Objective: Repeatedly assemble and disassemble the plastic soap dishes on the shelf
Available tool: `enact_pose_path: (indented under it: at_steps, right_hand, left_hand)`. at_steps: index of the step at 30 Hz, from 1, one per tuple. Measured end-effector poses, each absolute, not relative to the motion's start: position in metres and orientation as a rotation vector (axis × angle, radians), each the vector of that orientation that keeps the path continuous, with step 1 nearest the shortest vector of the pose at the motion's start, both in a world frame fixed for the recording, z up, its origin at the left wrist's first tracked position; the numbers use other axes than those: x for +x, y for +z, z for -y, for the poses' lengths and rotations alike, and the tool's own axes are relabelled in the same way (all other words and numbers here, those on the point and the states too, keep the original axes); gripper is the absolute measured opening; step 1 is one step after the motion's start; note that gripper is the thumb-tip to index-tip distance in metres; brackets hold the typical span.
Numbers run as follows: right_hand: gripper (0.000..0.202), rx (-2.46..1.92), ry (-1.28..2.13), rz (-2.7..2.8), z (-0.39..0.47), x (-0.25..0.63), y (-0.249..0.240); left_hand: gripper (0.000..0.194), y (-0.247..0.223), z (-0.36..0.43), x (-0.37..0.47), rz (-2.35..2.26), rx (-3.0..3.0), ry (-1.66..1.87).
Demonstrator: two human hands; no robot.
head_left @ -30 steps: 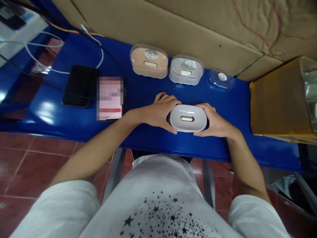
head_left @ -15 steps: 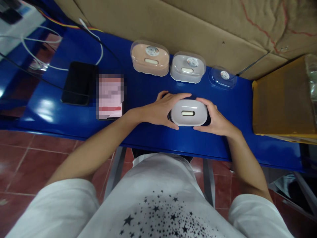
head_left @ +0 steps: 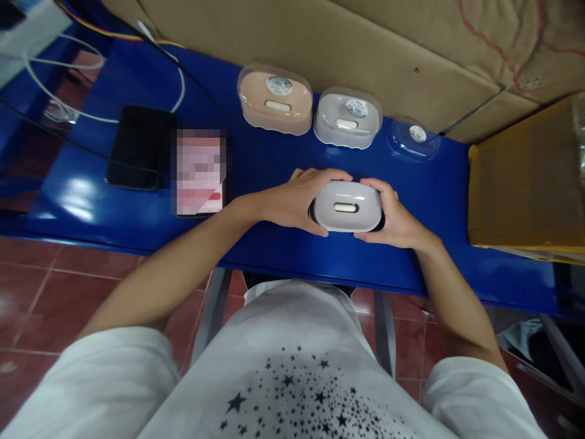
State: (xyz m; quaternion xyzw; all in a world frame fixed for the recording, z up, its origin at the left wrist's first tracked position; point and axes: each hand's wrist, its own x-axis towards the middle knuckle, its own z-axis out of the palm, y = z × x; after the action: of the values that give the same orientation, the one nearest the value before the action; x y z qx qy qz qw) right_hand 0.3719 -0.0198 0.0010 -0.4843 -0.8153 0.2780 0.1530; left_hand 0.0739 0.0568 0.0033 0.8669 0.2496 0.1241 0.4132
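Observation:
A glossy grey oval soap box (head_left: 367, 201), with a white bar in a slot on its top, is between my two hands at the middle of the blue table. My left hand (head_left: 299, 198) grips its left end, thumb at the near side and fingers along the far side. From the right, my right hand (head_left: 397, 216) clasps the other end the same way. The lower part of the box is hidden by my fingers. Behind it stand a peach box (head_left: 256, 110) and a second grey box (head_left: 331, 125), both under clear lids. A loose clear lid (head_left: 402, 143) lies to their right.
A black phone (head_left: 134, 146) and a phone with a blurred pink screen (head_left: 201, 174) lie at left on the blue table (head_left: 274, 250). White cables (head_left: 183, 85) run beyond them. Brown cardboard (head_left: 365, 49) lines the back; a taped carton (head_left: 521, 189) stands at right.
The view has shifted slightly. Both hands keep the same hold on the grey soap box, and the other boxes and the loose lid stay in place.

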Motion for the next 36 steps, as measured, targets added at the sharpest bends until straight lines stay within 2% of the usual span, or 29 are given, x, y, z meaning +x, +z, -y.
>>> enact_pose_path:
  at_steps: [4,9,22,36]
  right_hand:
    - [0.124,-1.391,0.804,2.327,0.021,0.374,0.008]
    - [0.112,-1.409,0.849,2.3,0.02,0.374,0.014]
    - [0.103,-1.366,0.789,2.335,0.023,0.371,0.018]
    - [0.097,-1.271,0.673,2.408,0.029,0.368,0.02]
  left_hand:
    - [0.116,0.008,-0.058,0.07,-0.593,2.164,0.299]
    - [0.119,0.01,-0.061,0.067,-0.572,2.126,0.343]
    - [0.109,0.011,-0.058,0.068,-0.596,2.18,0.357]
    - [0.108,0.006,-0.056,0.068,-0.514,2.202,0.386]
